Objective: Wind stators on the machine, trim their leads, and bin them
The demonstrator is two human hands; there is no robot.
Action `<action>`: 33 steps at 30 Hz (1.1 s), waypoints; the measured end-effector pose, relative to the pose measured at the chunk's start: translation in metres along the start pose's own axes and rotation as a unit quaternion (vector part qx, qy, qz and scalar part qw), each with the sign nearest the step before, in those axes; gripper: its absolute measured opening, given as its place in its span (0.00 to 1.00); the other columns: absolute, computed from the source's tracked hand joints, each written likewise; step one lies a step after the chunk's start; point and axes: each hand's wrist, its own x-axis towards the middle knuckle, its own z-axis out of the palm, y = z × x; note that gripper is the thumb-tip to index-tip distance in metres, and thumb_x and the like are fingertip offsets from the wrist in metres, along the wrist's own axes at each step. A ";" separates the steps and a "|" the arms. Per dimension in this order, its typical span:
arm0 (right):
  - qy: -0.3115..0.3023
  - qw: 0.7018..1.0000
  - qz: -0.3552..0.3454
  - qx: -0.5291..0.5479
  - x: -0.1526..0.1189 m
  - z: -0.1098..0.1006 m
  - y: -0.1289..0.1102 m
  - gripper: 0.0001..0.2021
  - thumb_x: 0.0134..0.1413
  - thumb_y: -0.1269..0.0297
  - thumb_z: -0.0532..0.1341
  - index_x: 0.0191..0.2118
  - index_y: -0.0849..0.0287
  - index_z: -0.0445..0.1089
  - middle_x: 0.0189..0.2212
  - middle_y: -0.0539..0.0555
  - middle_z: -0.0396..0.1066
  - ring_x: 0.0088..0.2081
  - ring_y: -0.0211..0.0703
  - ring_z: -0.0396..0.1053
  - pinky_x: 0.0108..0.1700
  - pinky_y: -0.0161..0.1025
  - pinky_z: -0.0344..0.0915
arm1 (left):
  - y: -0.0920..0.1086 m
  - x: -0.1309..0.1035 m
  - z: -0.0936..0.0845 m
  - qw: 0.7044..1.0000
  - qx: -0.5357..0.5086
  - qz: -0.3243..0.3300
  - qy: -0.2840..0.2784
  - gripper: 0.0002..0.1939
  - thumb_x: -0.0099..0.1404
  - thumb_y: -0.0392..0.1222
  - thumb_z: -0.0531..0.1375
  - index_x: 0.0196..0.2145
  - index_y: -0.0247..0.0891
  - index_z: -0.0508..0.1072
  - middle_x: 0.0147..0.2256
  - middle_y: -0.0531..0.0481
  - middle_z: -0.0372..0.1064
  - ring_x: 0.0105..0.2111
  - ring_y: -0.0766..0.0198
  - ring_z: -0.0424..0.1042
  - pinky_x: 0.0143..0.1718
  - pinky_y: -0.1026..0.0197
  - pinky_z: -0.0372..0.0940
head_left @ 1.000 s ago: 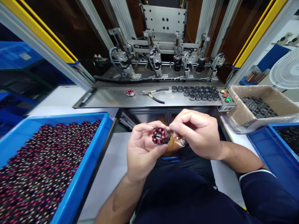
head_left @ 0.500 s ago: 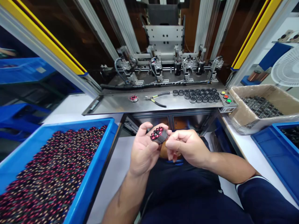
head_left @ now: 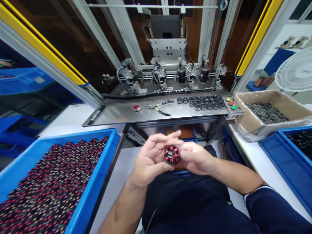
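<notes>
Between my two hands, in front of my torso, is a round black motor stator [head_left: 172, 155] wound with red wire, its wound face toward me. My left hand [head_left: 153, 156] is closed round its left side, thumb below and fingers behind and above. My right hand [head_left: 198, 157] grips the right edge between thumb and fingers. Ahead on the metal shelf lie another red-wound stator [head_left: 136, 107] and a pair of cutting pliers [head_left: 161, 107] with black and yellow handles, jaws apart.
Unwound black stators [head_left: 201, 102] stand in rows beside a button box [head_left: 231, 103]. Behind is a winding machine [head_left: 168, 48]. At left, a blue tray [head_left: 110, 143] holds many wound stators. At right are a carton [head_left: 253, 128] of dark parts, a blue bin [head_left: 275, 152] and a white fan [head_left: 296, 71].
The stator has turned so its wound face points toward me. My right hand has come in from pinching beside it to holding its edge. The view has tilted up slightly.
</notes>
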 end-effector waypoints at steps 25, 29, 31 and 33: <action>0.071 0.825 -0.318 -0.461 -0.010 0.002 -0.026 0.09 0.63 0.66 0.65 0.30 0.59 0.72 0.26 0.53 0.74 0.29 0.38 0.71 0.34 0.37 0.68 | 0.006 -0.028 0.008 0.936 0.335 0.050 0.093 0.26 0.57 0.32 0.72 0.53 0.47 0.79 0.50 0.46 0.79 0.46 0.55 0.78 0.52 0.55 0.73; 0.076 0.858 -0.250 -0.442 -0.015 0.004 -0.032 0.13 0.64 0.61 0.64 0.28 0.60 0.72 0.26 0.52 0.74 0.28 0.37 0.70 0.34 0.36 0.67 | 0.007 -0.028 0.011 0.962 0.258 0.020 0.090 0.24 0.56 0.32 0.72 0.50 0.45 0.80 0.49 0.45 0.79 0.49 0.55 0.78 0.51 0.57 0.74; 0.073 0.872 -0.229 -0.426 -0.016 0.003 -0.034 0.14 0.64 0.59 0.64 0.28 0.60 0.71 0.26 0.52 0.73 0.28 0.37 0.69 0.33 0.36 0.67 | 0.006 -0.027 0.012 0.964 0.250 0.039 0.084 0.24 0.56 0.30 0.72 0.50 0.45 0.79 0.48 0.45 0.79 0.49 0.55 0.77 0.51 0.57 0.74; 0.072 0.886 -0.205 -0.409 -0.017 0.001 -0.036 0.15 0.63 0.57 0.64 0.28 0.60 0.71 0.26 0.51 0.72 0.28 0.36 0.68 0.33 0.35 0.66 | 0.006 -0.027 0.012 0.958 0.267 0.067 0.076 0.26 0.56 0.28 0.71 0.51 0.45 0.79 0.49 0.46 0.79 0.50 0.55 0.77 0.52 0.57 0.74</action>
